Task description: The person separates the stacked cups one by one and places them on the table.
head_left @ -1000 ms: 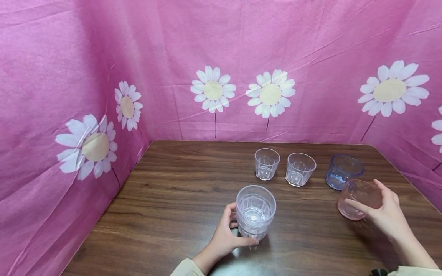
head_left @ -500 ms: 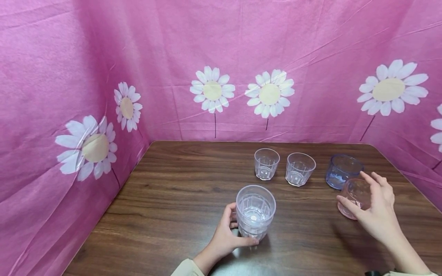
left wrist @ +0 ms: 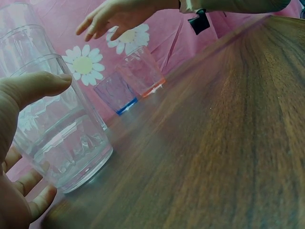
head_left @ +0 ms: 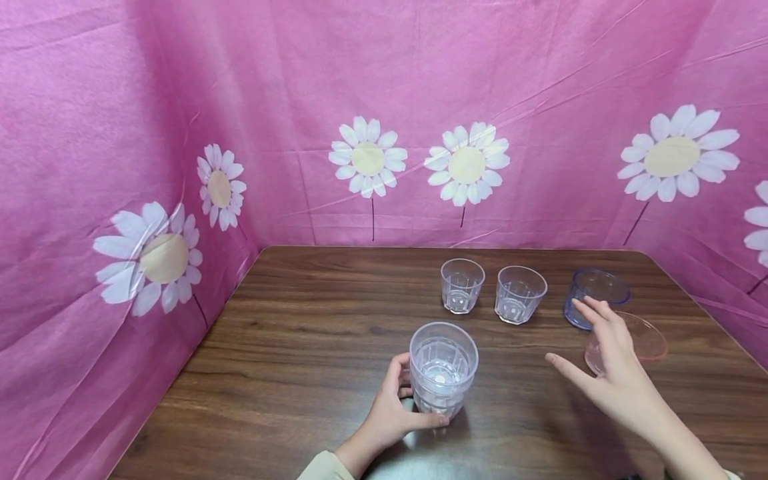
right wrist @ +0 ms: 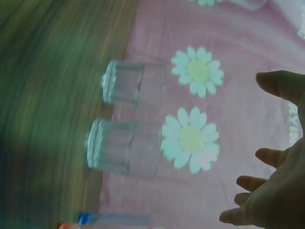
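My left hand [head_left: 390, 413] grips a stack of nested clear cups [head_left: 443, 373] low down, its thumb in front and fingers behind. In the left wrist view the stack [left wrist: 71, 148] stands upright on the table. My right hand [head_left: 615, 380] is raised with its fingers spread and holds nothing. It hides part of a pink cup [head_left: 651, 340] in the head view; the left wrist view shows that pink cup [left wrist: 140, 71] standing apart below the hand. Beside it is a blue cup [head_left: 576, 310], partly behind my right fingers.
Two single clear cups, one on the left [head_left: 463, 287] and one on the right [head_left: 521, 297], stand upright behind the stack. They are on a brown wooden table [head_left: 270, 373]. A pink cloth [head_left: 288, 80] with white flowers hangs round its back and sides.
My right hand has let go of the pink cup and moved left, with its fingers spreading. The left hand and its stack have stayed in place.
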`<state>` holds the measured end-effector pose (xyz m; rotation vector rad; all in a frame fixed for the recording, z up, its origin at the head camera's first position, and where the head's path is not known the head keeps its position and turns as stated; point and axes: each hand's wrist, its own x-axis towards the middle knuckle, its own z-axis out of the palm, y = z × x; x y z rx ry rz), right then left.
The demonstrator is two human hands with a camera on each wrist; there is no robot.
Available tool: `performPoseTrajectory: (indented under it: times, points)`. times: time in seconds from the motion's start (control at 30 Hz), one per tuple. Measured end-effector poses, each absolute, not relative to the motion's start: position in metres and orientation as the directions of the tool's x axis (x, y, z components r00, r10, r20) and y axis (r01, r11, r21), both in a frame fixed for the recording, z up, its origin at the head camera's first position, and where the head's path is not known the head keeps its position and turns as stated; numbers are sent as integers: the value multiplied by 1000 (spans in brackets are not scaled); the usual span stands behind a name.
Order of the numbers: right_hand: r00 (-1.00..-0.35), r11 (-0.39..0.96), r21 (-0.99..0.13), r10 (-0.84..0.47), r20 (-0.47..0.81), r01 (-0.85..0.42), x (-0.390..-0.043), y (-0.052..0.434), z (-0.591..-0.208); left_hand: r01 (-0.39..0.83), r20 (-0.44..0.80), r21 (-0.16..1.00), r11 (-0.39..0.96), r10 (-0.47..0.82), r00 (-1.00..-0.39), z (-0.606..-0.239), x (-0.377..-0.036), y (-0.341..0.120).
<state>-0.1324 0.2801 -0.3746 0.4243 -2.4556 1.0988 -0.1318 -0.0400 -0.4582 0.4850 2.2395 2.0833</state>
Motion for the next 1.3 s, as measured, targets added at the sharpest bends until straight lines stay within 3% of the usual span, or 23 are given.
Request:
performPoseTrajectory:
  times: [0.43, 0.67, 1.3]
  points:
    - [-834, 519, -658, -259, 487, -546, -130, 237, -379, 200, 183, 979, 42, 255, -950, -460, -132, -40]
    - [-776, 412, -659, -380, 504, -629, -134, 220, -385, 208, 191, 977, 39, 254, -948, -459, -132, -41]
    - [-757, 280, -741, -481, 442, -610, -143, 184, -397, 217, 198, 975, 41, 269, -942, -460, -132, -40]
